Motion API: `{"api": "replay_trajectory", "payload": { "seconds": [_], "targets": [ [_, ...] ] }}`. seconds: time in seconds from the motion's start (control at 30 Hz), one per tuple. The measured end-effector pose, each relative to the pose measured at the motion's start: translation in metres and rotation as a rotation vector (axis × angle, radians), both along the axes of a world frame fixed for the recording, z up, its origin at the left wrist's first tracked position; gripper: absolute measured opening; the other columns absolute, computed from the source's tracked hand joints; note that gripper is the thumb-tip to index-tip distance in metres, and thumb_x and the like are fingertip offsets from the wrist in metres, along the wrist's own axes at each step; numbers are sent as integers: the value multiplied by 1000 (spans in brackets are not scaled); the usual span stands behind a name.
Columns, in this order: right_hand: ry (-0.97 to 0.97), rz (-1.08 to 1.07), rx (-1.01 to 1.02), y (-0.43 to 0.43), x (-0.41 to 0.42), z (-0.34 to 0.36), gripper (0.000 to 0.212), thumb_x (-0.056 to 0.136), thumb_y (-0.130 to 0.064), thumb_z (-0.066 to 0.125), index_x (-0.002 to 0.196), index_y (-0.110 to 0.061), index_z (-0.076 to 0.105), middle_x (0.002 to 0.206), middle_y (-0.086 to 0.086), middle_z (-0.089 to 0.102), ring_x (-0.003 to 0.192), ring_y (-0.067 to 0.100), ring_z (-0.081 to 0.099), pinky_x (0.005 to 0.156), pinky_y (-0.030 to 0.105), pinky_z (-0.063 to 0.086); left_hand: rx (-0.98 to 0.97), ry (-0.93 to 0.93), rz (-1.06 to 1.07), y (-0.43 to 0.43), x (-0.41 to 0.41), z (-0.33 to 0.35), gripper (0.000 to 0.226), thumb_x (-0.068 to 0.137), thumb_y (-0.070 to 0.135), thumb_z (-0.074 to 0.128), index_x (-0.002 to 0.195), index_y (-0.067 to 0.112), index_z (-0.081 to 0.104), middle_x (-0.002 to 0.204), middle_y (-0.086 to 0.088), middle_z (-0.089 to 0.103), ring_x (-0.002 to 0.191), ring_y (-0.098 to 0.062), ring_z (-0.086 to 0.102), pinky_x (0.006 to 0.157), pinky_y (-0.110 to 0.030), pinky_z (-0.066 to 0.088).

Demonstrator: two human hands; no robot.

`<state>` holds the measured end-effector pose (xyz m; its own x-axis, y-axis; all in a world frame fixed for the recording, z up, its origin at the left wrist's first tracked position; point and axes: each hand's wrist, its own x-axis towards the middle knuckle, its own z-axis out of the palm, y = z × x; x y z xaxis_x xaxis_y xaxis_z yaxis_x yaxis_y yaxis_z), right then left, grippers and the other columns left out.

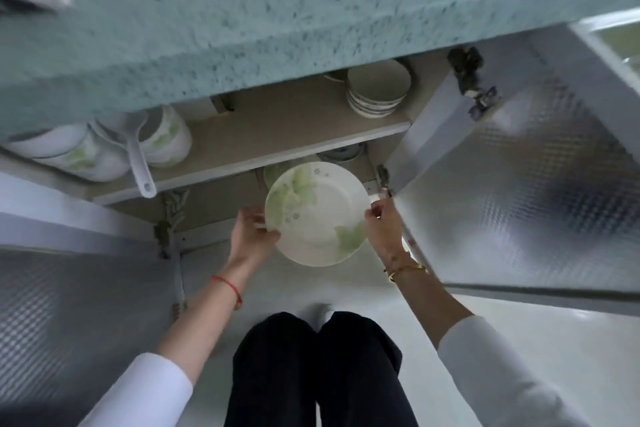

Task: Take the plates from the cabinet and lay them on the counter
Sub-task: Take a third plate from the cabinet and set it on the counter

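A white plate (317, 213) with green leaf prints is held in front of the open lower cabinet, below the speckled teal counter (242, 21). My left hand (254, 230) grips its left rim. My right hand (381, 220) pinches its right rim. Behind the plate, the edge of another green-patterned plate (275, 172) shows on the cabinet's lower level, mostly hidden.
The cabinet shelf (277, 135) carries stacked bowls (375, 92) at the right and white-green bowls (86, 152) with a white ladle (138, 163) at the left. Textured glass doors stand open on the left (69, 315) and right (519, 191). My dark trouser legs (311, 374) are below.
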<state>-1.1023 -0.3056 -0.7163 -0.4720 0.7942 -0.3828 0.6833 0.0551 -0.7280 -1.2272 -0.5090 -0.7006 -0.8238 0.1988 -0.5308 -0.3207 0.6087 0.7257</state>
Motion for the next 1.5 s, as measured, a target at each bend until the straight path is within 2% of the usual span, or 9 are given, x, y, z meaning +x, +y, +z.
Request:
{"api": "replay_trajectory", "payload": {
  "seconds": [0.2, 0.27, 0.4, 0.5, 0.67, 0.8, 1.0, 1.2, 1.5],
  "targets": [
    [-53, -66, -100, -32, 53, 109, 10, 92, -7, 49, 101, -11, 52, 80, -12, 50, 71, 1, 48, 52, 11, 34, -49, -20, -40, -33, 51, 112, 48, 72, 1, 78, 108, 23, 54, 91, 19, 61, 82, 0, 61, 76, -21, 48],
    [-38, -78, -128, -43, 66, 148, 11, 92, -8, 47, 102, -12, 50, 84, -10, 51, 75, 6, 50, 54, 12, 33, -52, -7, -56, -39, 61, 150, 49, 74, 1, 77, 110, 25, 53, 95, 16, 62, 82, -3, 64, 72, -20, 47],
    [-9, -106, -142, -62, 84, 222, 11, 91, -4, 48, 99, -12, 48, 88, 0, 54, 81, 20, 50, 64, 29, 35, -24, 22, -84, -49, 71, 224, 51, 76, -4, 74, 115, 21, 51, 101, 5, 62, 84, -13, 67, 68, -18, 46],
    [15, -118, -137, -76, 96, 268, 11, 91, -3, 49, 96, -12, 47, 92, 4, 57, 81, 22, 49, 65, 29, 34, -11, 19, -107, -58, 79, 271, 51, 77, -4, 74, 113, 24, 50, 103, 4, 63, 88, -16, 68, 70, -21, 49],
    [74, -203, -127, -91, 122, 350, 10, 92, -2, 49, 95, -11, 49, 91, 3, 57, 77, 19, 48, 57, 13, 36, 40, 37, -186, -65, 88, 353, 52, 77, -4, 74, 113, 26, 50, 101, 12, 60, 91, -13, 68, 74, -22, 51],
    [156, -302, -118, -99, 151, 405, 8, 92, -3, 51, 98, -6, 53, 86, -1, 57, 76, 17, 50, 59, 16, 39, 95, 66, -285, -59, 96, 411, 53, 76, -5, 75, 113, 24, 51, 103, 9, 63, 90, -13, 69, 77, -26, 55],
    [294, -524, -118, -91, 207, 468, 5, 88, -6, 54, 91, -11, 54, 81, 2, 56, 73, 23, 50, 69, 38, 44, 215, 98, -469, -24, 125, 484, 50, 76, -2, 75, 111, 26, 53, 107, 9, 64, 96, -12, 68, 82, -25, 55],
    [387, -691, -77, -64, 275, 513, 12, 88, -5, 55, 83, -17, 53, 80, 3, 55, 68, 22, 47, 65, 36, 41, 296, 64, -626, 41, 173, 527, 51, 78, -3, 75, 118, 20, 54, 112, 7, 65, 102, -10, 67, 88, -27, 56],
    [475, -850, -28, 31, 397, 558, 13, 91, -3, 52, 84, -14, 51, 78, 8, 54, 60, 19, 45, 52, 27, 39, 392, 24, -717, 177, 285, 557, 49, 80, -2, 72, 122, 19, 57, 115, 2, 68, 105, -11, 67, 82, -23, 56]
  ]
}}
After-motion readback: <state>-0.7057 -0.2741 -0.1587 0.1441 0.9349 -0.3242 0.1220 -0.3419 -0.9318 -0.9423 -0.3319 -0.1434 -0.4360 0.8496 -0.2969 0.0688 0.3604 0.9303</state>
